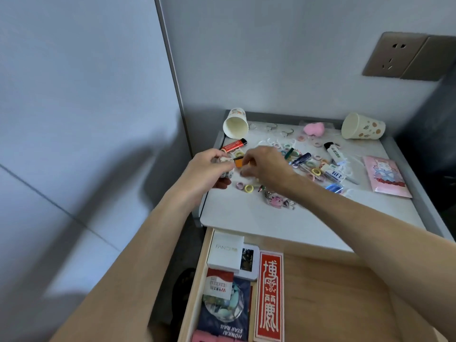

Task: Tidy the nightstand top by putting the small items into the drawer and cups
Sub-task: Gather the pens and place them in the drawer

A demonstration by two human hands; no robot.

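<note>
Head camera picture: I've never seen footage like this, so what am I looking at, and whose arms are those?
No machine here: a person wears one camera on the head, looking down at their own arms. The left hand grips a small patterned thing; the right hand hovers beside it, and whether it holds anything is unclear. On the nightstand lie a tipped left cup, a tipped right cup, a red lighter, hair rings, a screwdriver and a pink packet. The drawer below stands open.
</note>
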